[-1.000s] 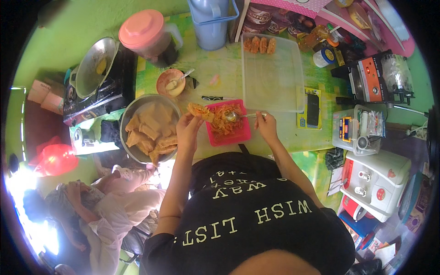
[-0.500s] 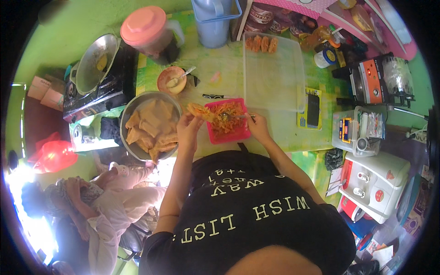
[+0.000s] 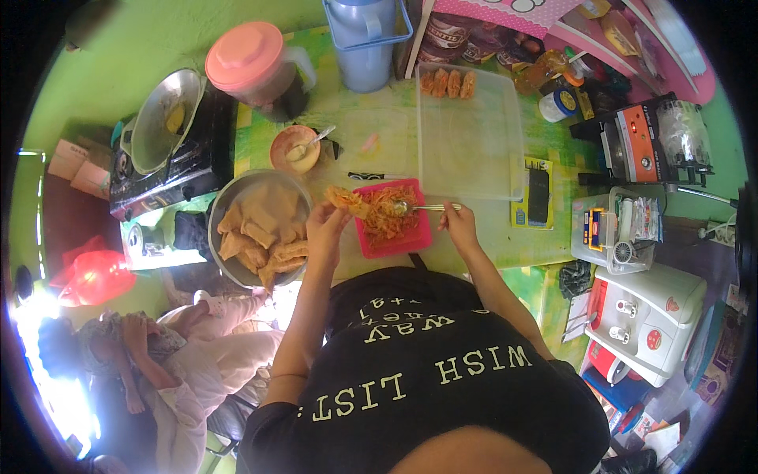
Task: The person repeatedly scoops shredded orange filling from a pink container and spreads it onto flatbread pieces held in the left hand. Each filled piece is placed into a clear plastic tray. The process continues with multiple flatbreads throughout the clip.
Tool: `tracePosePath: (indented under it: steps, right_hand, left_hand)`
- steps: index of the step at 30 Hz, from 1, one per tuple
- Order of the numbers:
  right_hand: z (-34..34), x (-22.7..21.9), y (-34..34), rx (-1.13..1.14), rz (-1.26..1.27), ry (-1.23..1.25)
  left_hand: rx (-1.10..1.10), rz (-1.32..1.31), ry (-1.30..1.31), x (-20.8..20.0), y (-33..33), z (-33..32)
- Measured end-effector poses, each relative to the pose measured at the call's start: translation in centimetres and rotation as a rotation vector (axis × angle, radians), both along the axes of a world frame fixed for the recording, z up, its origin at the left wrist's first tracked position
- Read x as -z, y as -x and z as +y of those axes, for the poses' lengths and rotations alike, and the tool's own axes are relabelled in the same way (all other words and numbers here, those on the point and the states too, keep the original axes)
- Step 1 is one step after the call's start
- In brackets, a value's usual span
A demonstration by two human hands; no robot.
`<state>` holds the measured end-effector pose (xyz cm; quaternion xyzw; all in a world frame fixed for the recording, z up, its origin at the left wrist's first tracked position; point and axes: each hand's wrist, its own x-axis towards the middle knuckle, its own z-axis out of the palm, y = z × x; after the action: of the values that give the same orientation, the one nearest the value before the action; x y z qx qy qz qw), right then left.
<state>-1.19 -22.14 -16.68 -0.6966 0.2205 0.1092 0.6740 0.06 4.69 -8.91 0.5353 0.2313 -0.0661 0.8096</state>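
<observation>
Between the fingers of my left hand [image 3: 324, 231] is a golden-brown fried tofu piece [image 3: 344, 199], its edge torn and ragged. It hangs at the left rim of a square pink container [image 3: 426, 237]. Orange shredded vegetable filling [image 3: 384, 227] lies in that container. My right hand [image 3: 460, 225] grips the end of a metal spoon [image 3: 430, 207], whose bowl rests at the filling. To the left stands a large metal bowl [image 3: 218, 251] of fried tofu pieces [image 3: 264, 209].
Behind, a small orange bowl [image 3: 276, 147] holds pale paste and a spoon. A clear plastic tray [image 3: 470, 150] carries several filled pieces at its far end. A lidded pitcher [image 3: 249, 59], a blue jug [image 3: 365, 47] and a stove with a wok [image 3: 146, 138] stand farther back. Someone sits at left.
My right hand has moved rightward, and more of the spoon's handle shows. My left hand keeps the tofu piece at nearly the same place. The whole view has shifted slightly.
</observation>
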Motion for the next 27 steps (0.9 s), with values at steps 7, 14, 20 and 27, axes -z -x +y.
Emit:
tracePosePath:
  steps: [7,14,20,27]
  right_hand:
    - [-0.5,-0.6,-0.5,0.011,-0.022,0.017]
    - [-0.4,-2.9,-0.9,0.029,-0.077,-0.065]
    - [0.1,-2.8,-1.2,-0.082,-0.189,0.045]
    - [0.8,-3.1,-1.3,-0.159,-0.27,0.429]
  left_hand:
    - [0.036,0.013,-0.005,1.6,-0.3,-0.4]
    - [0.086,0.013,-0.013,1.4,0.4,-0.3]
    - [0.08,-0.014,0.008,1.1,0.1,-0.5]
    - [0.064,-0.002,-0.001,1.4,0.2,0.1]
